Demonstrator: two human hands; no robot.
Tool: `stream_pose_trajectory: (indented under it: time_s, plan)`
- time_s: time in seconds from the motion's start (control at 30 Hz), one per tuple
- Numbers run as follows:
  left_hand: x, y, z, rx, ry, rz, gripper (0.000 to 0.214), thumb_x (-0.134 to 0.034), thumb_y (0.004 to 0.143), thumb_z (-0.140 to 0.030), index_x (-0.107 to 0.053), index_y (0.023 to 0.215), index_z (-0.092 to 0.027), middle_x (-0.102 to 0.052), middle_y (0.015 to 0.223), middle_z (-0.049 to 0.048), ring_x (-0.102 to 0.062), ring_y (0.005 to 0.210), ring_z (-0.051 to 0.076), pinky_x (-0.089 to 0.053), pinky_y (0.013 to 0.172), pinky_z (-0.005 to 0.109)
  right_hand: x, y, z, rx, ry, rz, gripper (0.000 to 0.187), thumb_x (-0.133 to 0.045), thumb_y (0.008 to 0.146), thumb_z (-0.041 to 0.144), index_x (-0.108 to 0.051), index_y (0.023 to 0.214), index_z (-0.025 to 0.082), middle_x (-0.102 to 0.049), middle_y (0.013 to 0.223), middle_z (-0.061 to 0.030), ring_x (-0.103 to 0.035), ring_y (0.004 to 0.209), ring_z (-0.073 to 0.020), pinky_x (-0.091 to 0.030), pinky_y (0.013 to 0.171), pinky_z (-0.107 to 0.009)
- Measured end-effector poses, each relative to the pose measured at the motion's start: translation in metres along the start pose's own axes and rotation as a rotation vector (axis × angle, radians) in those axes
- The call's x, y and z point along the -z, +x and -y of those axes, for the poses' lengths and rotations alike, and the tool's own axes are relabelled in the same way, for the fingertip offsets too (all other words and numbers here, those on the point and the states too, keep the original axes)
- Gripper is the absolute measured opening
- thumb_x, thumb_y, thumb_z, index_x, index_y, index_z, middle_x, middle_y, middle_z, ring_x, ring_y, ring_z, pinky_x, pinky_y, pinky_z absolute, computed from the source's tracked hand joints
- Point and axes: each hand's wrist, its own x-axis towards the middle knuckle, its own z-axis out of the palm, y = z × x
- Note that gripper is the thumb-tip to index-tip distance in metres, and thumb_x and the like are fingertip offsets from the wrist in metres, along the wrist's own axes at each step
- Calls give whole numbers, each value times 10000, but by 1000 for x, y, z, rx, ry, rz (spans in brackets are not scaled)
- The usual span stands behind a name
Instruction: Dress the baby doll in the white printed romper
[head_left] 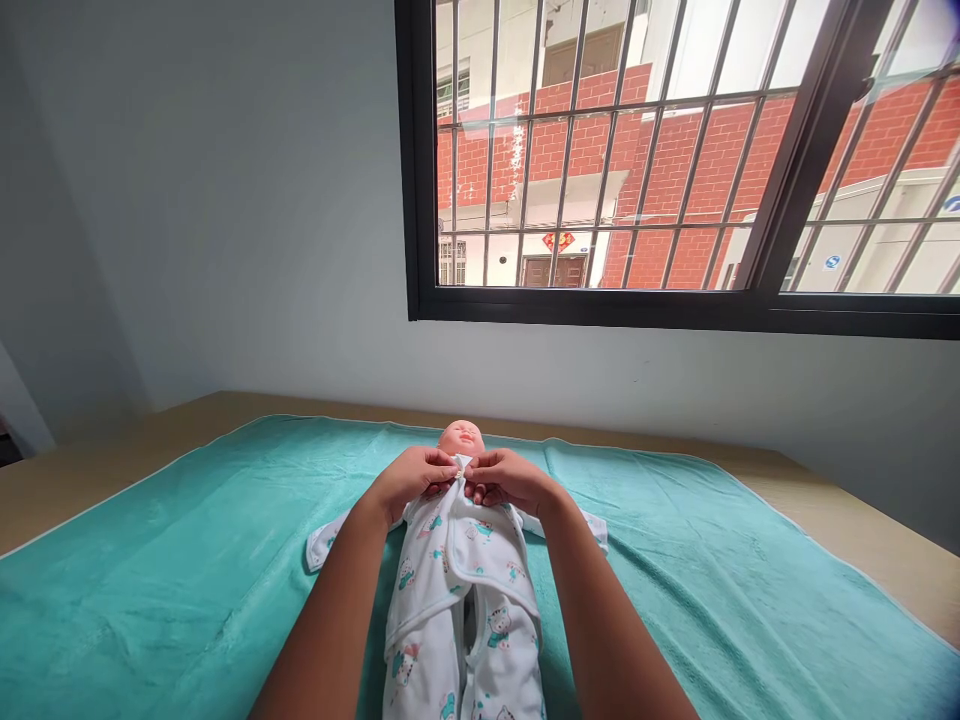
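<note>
With left hand [411,478] and right hand [516,480], pinches the white printed baby top [484,548] at the neckline, just below the chin of the baby doll [461,438]. In each grip, has thumb and forefinger closed together on the cloth, one on either side of the front edge, with the other fingers curled close to the fabric. Cannot make out any fastener between the fingertips; too small to tell. Lower down, overlaps in front with a curved, pale-bound hem, above matching printed trousers [499,635]. To both sides, spreads out in sleeves [321,545], partly hidden behind the forearms.

Lies face up on a teal blanket [187,540], with head toward the wall [247,200] and legs toward the camera. Under the blanket, shows a pale wooden tabletop [847,500] along the far edge and at both sides. Above, to the right, looks out through a black-framed window [600,304] with metal bars onto red brickwork [566,180] and a red diamond-shaped decoration [558,242] over a doorway [553,271].
</note>
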Motion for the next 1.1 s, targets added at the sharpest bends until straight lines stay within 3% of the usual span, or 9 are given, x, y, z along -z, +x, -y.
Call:
stream_pose_trajectory:
  time_s: [0.3, 0.8, 1.1]
  plan:
    - [-1, -2, -2, 11, -12, -28, 183, -723, 616, -274, -659, 714, -132, -549, 594, -28, -461, 591, 95, -316, 575, 242, 0, -2, 0, 39, -24, 5, 221, -768, 688, 274, -646, 794, 124, -685, 713, -49, -608, 614, -92, -426, 504, -154]
    - [-1, -2, -4, 15, -17, -33, 193, -722, 603, -265, -606, 706, -151, -553, 594, -36, -465, 579, 94, -311, 572, 238, -7, -2, 5, 5, -160, -81, 92, -689, 661, 196, -634, 718, 150, -679, 674, -21, -566, 558, -77, -369, 465, -158]
    - [-2, -1, -3, -3, -7, -26, 214, -741, 588, -282, -603, 697, -158, -547, 585, -38, -461, 571, 96, -303, 554, 235, -9, -4, 8, 35, -168, -35, 221, -770, 661, 310, -616, 711, 159, -655, 664, -4, -554, 557, -79, -373, 477, -175]
